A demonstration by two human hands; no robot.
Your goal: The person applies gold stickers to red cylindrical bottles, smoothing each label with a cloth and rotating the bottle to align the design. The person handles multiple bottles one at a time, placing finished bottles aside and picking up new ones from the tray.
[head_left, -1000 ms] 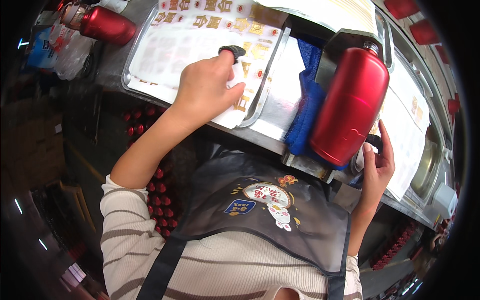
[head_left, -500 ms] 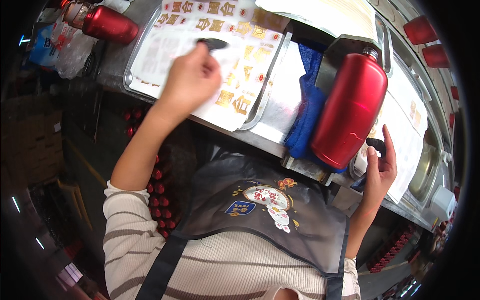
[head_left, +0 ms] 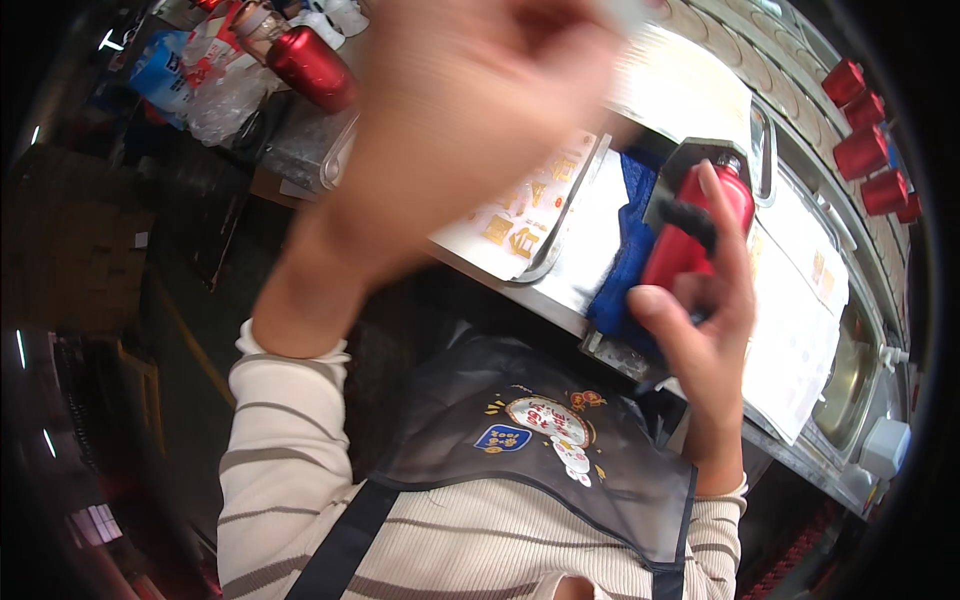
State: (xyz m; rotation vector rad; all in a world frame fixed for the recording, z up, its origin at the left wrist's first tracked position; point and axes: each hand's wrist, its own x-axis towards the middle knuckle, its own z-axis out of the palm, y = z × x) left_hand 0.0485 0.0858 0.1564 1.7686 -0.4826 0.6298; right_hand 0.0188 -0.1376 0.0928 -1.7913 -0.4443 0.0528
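My left hand [head_left: 490,110] is raised large and blurred over the tray, its fingers smeared at the top edge; I cannot tell what it holds. In front of the red metallic bottle [head_left: 735,195] is my right hand [head_left: 705,320], its index finger stretched up and thumb apart. A small black piece [head_left: 687,220] sits at its fingers, perhaps worn on one; its kind is unclear. The bottle lies tilted on blue cloth [head_left: 622,265] against a metal stand [head_left: 690,155]. Printed sheets with gold characters [head_left: 515,235] lie in a metal tray [head_left: 565,235], partly hidden by my left arm.
Another red bottle [head_left: 312,68] lies at the far left beside plastic bags [head_left: 225,100]. White sheets [head_left: 795,340] cover the bench's right side, near a metal basin [head_left: 850,350] and a white container [head_left: 885,447]. Several red bottles [head_left: 862,150] stand at the far right.
My left hand has risen from the printed sheets toward the camera. My right hand has moved left and up, from beside the bottle to in front of it. The view has shifted.
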